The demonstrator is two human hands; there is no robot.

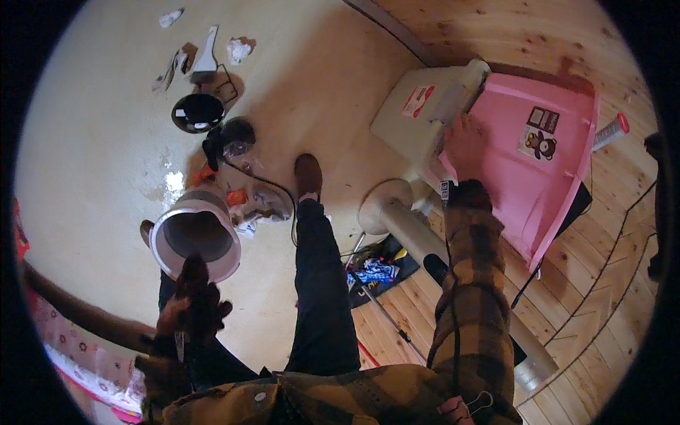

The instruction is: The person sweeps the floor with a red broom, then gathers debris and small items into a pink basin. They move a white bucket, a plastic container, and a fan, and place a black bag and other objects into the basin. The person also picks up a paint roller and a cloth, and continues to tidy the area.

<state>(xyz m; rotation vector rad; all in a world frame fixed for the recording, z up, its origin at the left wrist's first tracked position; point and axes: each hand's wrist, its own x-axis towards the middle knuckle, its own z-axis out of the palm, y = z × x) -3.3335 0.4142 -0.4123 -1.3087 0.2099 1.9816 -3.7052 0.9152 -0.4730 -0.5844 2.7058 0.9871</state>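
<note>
My left hand (198, 304) is over the near rim of a pale bucket (231, 244), mostly in deep shadow. Its dark outline shows fingers stretched forward and the thumb apart; nothing clear is held. Reaching out to the right, my right hand (464, 142) closes on the edge of a large pink plastic bin or lid (506, 156) bearing a bear sticker. Just behind that hand stands a grey-green storage box (411, 103) with a red and white label. The exact finger grip blends into the pink plastic. The bucket's inside looks dark.
A scraper (206, 60), crumpled white paper (239, 49), a black bowl-like object (197, 113) and plastic bags (270, 204) lie on the pale floor. Near my foot a metal post (411, 234) slants beside a black cord (273, 180). Wooden planks (602, 234) line the right.
</note>
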